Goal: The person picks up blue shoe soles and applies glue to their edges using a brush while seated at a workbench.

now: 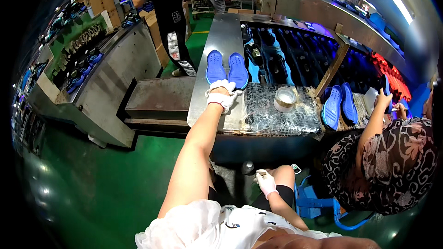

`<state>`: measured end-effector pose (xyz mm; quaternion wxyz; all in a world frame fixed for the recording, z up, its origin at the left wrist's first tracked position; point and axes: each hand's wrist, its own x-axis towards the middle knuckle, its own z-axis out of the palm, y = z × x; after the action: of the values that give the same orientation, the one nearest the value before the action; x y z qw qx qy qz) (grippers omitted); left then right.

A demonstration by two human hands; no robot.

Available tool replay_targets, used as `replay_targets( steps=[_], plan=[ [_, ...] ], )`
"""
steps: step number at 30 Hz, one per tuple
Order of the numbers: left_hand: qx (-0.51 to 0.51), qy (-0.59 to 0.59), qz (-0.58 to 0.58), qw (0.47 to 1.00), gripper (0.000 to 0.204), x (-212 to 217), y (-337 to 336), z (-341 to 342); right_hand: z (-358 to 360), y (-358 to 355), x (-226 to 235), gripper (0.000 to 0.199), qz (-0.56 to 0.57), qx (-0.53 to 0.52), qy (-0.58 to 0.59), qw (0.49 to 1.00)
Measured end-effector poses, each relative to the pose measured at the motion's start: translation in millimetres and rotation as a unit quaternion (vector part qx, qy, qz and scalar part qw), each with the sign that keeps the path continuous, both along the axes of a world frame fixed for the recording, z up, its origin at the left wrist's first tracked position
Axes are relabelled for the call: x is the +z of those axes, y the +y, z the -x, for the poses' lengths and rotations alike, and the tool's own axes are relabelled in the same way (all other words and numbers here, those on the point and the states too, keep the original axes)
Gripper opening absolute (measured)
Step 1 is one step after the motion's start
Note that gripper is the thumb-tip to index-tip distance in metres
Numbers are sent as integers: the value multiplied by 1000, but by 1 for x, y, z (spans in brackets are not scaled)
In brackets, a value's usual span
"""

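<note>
Two blue shoe soles lie side by side on a metal tabletop (219, 34), the left sole (215, 66) and the right sole (238, 68), toes pointing away from me. My left hand (222, 93), in a white glove, reaches out to their heel ends. Its fingers curl over the heel of the left sole, and the glove hides their tips. Down by my knee, my right hand (266, 183), also gloved in white, has its fingers pressed together. A dark rounded object (248, 167) shows just beside those fingertips; whether they hold it is unclear.
Right of the soles, a tape roll (285, 99) sits on a plastic-wrapped surface (263, 117). Beyond runs a conveyor with dark and blue shoe parts (277, 60). A co-worker (387, 157) sits at right beside another blue sole (332, 107). A metal machine (110, 78) stands left.
</note>
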<state>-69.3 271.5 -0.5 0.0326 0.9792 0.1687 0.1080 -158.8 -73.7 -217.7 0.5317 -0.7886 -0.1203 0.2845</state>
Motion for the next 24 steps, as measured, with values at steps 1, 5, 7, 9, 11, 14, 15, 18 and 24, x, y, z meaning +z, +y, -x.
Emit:
replay_targets(
  steps=[1,5,7,9,11,14,15,18,24],
  plan=[
    [-10,-12,-33,999,35,-17,11,2,3,1,0,20,-5,-1,16,1000],
    [-65,-42,-74,994,20,-14,-9,26,3,-2,-2,21,-3,-1,0,1000],
    [-82,-55,-77,992,19,-15,-14,45,2,-2,-8,20,-8,-8,-15,1000],
    [-115,-91,-57,988,21,-11,-19,69,7,-1,0,19,-87,-45,5,995],
    [-156,-142,-15,977,17,-23,-14,90,9,-3,18,19,-111,-66,-48,990],
    [-185,-292,-32,938,17,-16,-34,121,0,-12,73,17,-181,-114,-83,973],
    [-191,-280,25,941,18,-11,-41,133,-6,-13,117,17,-176,-118,-49,976],
    [-112,-327,470,812,19,-34,-74,155,-61,-2,162,12,-327,-158,-253,897],
    [55,-315,574,754,21,-41,-116,191,-176,27,264,17,-136,-126,-458,869]
  ],
)
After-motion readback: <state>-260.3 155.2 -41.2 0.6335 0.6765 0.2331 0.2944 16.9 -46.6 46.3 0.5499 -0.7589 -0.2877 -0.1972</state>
